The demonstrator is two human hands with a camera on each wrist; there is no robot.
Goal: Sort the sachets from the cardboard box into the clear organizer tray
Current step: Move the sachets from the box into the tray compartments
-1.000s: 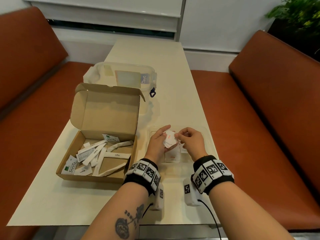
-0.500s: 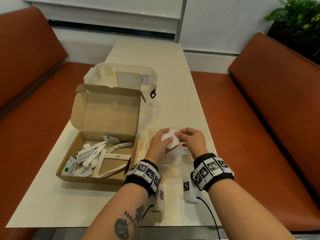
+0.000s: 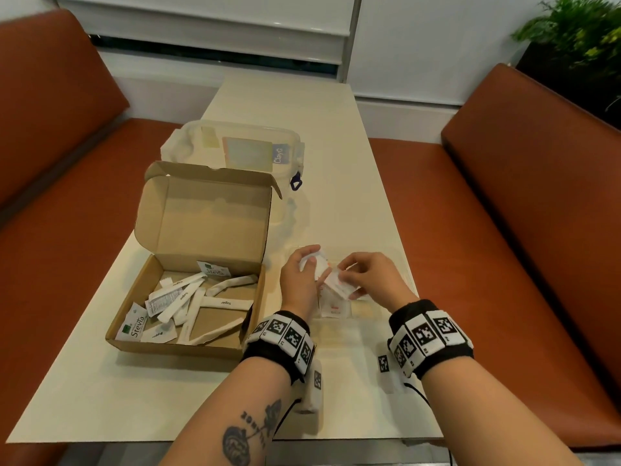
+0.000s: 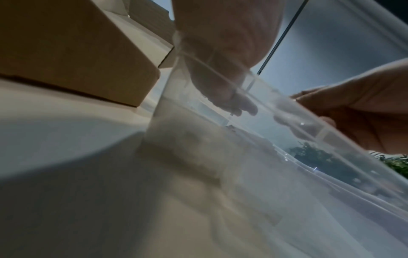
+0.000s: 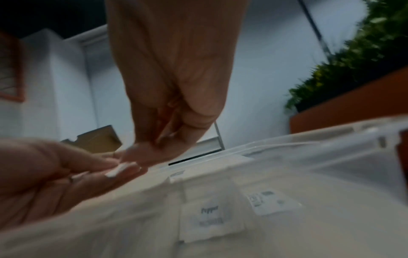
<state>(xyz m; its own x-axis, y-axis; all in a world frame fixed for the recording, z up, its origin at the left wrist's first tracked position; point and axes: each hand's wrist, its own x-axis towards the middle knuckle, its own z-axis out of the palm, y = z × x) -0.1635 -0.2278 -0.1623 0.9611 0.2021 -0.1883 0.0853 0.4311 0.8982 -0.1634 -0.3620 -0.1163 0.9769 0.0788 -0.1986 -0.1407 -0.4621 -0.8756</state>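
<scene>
Both hands have drifted a little apart since a second ago, and the small white paper sachets they share now fan out lower over the tray. Left hand (image 3: pixel 300 277) has its grip curled round a few of these white sachets (image 3: pixel 319 264), thumb on top. Right hand (image 3: pixel 369 275) pinches one white sachet with red print (image 3: pixel 337 284) between thumb and fingertips, pulling it from the bunch; the right wrist view shows the fingertips (image 5: pixel 132 153) meeting on a thin white edge.

Under the hands sits the clear plastic organizer tray (image 3: pixel 400 264) with its dividers, resting on the cream worktop (image 3: pixel 336 163). One compartment holds a flat white sachet (image 3: pixel 334 307) marked in red; another white packet labelled pepper (image 5: pixel 210 221) lies flat in the tray beside a second white packet.

Just left of the tray stands the open brown cardboard box (image 3: pixel 201 230), its lid tilted up. Inside lie long white sugar stick sachets (image 3: pixel 225 302), and a green-and-white Stevia packet (image 3: pixel 132 326) in the near left corner. Behind the box sits a translucent lidded plastic container (image 3: pixel 242 146).
</scene>
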